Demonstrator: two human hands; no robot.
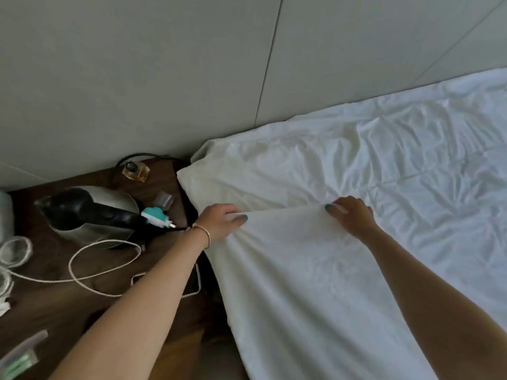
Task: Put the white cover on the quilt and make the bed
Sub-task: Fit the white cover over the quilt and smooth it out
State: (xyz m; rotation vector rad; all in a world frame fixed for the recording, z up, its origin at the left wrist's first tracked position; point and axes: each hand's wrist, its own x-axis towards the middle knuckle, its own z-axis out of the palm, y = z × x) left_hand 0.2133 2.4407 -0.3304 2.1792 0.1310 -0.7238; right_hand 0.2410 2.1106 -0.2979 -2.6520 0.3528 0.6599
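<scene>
Crumpled white fabric quilt cover (301,270): lying over the bed's left edge; left hand (219,220) and right hand (352,215) fingers both gripping its raised fold.

Nightstand (82,311) left of bed (411,160); kettle (90,212) on nightstand; wall (164,78) behind.

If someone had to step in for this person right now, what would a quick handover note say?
Left hand: pinching the edge of the white cover near the bed's corner.
Right hand: gripping the same edge further along.
The cover is held raised as a ridge over the bed, beside the bedside table.
Done: cover lies spread over the bed, still wrinkled.
Left: pull it flat and smooth, tidy the corner. Whether the quilt is fully inside cannot be seen.
</scene>
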